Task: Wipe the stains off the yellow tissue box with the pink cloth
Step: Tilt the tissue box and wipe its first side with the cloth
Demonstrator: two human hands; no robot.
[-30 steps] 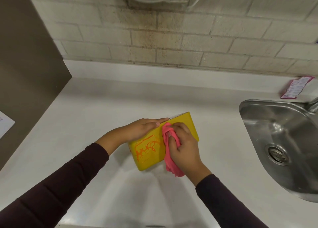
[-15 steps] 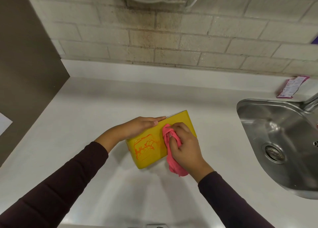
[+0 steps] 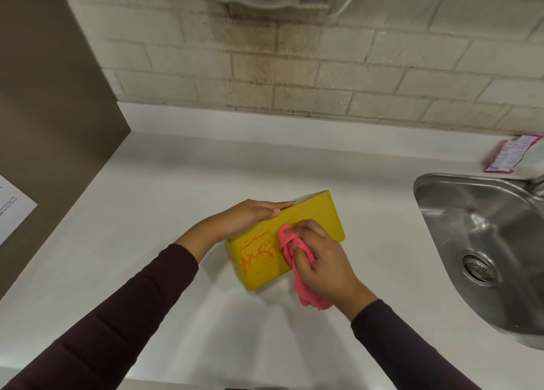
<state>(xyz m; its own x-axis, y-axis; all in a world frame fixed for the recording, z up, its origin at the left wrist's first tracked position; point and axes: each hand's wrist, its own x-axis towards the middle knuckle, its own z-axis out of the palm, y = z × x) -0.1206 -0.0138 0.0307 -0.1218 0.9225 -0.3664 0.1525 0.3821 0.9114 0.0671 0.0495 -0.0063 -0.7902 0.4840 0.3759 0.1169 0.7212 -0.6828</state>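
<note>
Plastic, glossy and yellow, the tissue box (image 3: 309, 221) lies tilted on the smooth white worktop (image 3: 147, 213), orange stains (image 3: 255, 254) smeared wet across its broad face. The left hand (image 3: 247, 217) lies flat and open along the box's far edge — fingers straight. The right hand (image 3: 319, 261) is curled tight around the bunched pink cloth (image 3: 290, 246), pressing it onto the box beside the stains. A steel sink (image 3: 482, 242) sits well apart.

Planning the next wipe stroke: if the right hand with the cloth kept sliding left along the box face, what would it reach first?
Probably the orange stains, just left of the pink cloth in the right hand on the yellow tissue box.
</note>
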